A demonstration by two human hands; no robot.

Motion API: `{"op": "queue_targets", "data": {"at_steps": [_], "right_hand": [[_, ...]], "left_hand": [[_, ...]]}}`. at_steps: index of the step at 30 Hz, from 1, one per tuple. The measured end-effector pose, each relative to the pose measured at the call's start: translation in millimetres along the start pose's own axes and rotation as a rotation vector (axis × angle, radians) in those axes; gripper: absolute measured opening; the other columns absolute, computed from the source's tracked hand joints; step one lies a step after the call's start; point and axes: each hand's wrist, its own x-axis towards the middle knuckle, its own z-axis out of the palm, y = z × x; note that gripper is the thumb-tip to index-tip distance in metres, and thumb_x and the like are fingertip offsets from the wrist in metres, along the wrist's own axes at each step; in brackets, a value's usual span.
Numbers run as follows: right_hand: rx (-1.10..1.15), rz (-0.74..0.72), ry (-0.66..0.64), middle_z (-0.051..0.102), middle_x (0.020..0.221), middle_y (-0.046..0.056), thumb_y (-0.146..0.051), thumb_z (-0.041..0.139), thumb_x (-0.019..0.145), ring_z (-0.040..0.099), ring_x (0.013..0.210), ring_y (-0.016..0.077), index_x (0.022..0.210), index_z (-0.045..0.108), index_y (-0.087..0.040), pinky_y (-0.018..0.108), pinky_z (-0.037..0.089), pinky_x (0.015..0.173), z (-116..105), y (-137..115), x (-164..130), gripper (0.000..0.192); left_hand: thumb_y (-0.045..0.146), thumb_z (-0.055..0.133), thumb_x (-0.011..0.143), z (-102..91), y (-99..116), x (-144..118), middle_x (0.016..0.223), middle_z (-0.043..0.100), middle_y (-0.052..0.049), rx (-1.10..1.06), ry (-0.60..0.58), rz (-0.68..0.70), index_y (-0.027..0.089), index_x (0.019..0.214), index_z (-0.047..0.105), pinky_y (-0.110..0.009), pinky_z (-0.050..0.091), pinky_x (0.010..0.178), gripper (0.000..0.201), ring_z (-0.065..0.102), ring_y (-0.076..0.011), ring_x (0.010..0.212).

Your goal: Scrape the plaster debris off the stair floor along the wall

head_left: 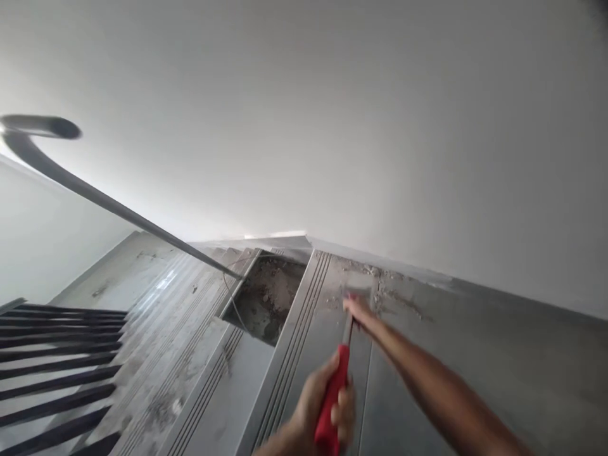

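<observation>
My left hand [327, 405] is wrapped round the thick red grip of a long-shafted tool [335, 392]. Farther up, my right hand [360, 311] is closed round the same shaft, close to the far end. A small patch of red shows at those fingers. The tool's head is a grey smear against the stair tread [327, 329], so its kind cannot be made out. Crumbled debris [399, 297] lies around that end, along the wall side. Just left of it is an open, broken-out hole [273, 291] in a step, with rough rubble inside.
A grey metal handrail [118, 212] slants in from the upper left and meets the stairs beside the hole. A thin wire [230, 291] loops near its foot. Dusty grooved steps [171, 342] lie leftward, past dark railing bars [57, 367]. A pale wall [380, 139] rises behind.
</observation>
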Motion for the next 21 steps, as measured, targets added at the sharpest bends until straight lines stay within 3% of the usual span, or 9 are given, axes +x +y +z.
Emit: {"op": "queue_targets", "data": {"at_steps": [4,8,14,19,21], "right_hand": [[-0.008,0.067,-0.011,0.032,0.026,-0.008,-0.018,0.045,0.061,0.029,0.022,0.0093,0.085,0.060,-0.014,0.018,0.021,0.027,-3.8,-14.1,4.2,0.029],[-0.040,0.041,0.001,0.034,0.026,-0.005,-0.018,0.045,0.061,0.034,0.023,0.0103,0.073,0.061,-0.011,0.019,0.022,0.027,0.3,-6.8,-0.1,0.021],[-0.036,-0.023,0.080,0.031,0.028,-0.009,-0.015,0.045,0.063,0.030,0.024,0.0090,0.109,0.053,-0.014,0.018,0.020,0.030,-16.5,-34.7,20.6,0.046],[-0.031,0.037,0.026,0.037,0.028,-0.007,-0.016,0.044,0.061,0.036,0.024,0.0112,0.107,0.054,-0.012,0.018,0.022,0.029,-0.3,-22.3,6.1,0.048],[0.001,0.070,-0.033,0.034,0.026,-0.007,-0.019,0.043,0.061,0.032,0.022,0.0107,0.104,0.055,-0.012,0.018,0.019,0.028,0.7,-19.2,9.0,0.045]], "left_hand": [[0.049,0.034,0.085,18.2,9.8,2.1,0.042,0.038,0.005,-0.075,0.005,-0.012,0.012,0.060,0.048,-0.014,0.020,0.034,0.047,0.033,-0.0027,0.029],[0.056,0.027,0.084,5.4,2.4,4.5,0.037,0.034,0.004,0.042,0.095,-0.020,0.013,0.053,0.046,-0.015,0.011,0.033,0.056,0.028,-0.0043,0.026],[0.048,0.031,0.086,19.1,28.5,21.1,0.042,0.036,0.005,0.063,0.012,0.061,0.012,0.059,0.046,-0.015,0.015,0.034,0.047,0.028,-0.0023,0.028],[0.050,0.032,0.085,15.4,21.1,1.3,0.041,0.038,0.004,0.065,-0.001,-0.057,0.014,0.058,0.046,-0.016,0.014,0.033,0.048,0.031,-0.0044,0.028],[0.048,0.036,0.084,24.0,22.1,-4.1,0.044,0.041,0.004,0.000,-0.001,-0.061,0.013,0.061,0.046,-0.016,0.019,0.034,0.044,0.034,-0.0038,0.029]]}}
